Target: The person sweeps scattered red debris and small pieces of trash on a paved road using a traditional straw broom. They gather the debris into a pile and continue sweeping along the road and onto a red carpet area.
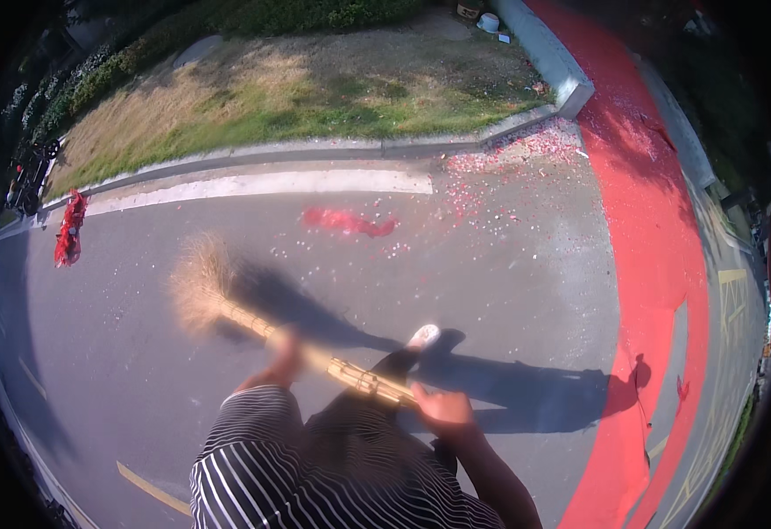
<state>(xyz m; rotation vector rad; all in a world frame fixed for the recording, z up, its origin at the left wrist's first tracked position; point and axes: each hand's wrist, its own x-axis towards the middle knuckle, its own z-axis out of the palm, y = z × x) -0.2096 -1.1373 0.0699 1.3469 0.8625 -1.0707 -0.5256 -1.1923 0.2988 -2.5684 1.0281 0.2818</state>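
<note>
A straw broom [253, 321] crosses in front of me at a slant, its splayed bristles to the far left above the asphalt. My left hand [285, 360], blurred, grips the handle partway along, below the bristles. Around the handle's near end my right hand [444, 411] is closed, with the bound stalks running out of it. Beyond the broom, a red crumpled strip [349, 221] lies on the road, its outline blurred. Pink and white confetti-like scraps [485, 188] are scattered on the ground, thickest by the kerb corner.
A long red carpet [650, 218] runs down the right side, split near the front. The kerb [293, 151] borders a grass patch [279, 99], and a low wall [551, 56] ends beside the carpet. Another red crumpled bundle [70, 230] lies at the left. My shoe [425, 336] shows below the broom.
</note>
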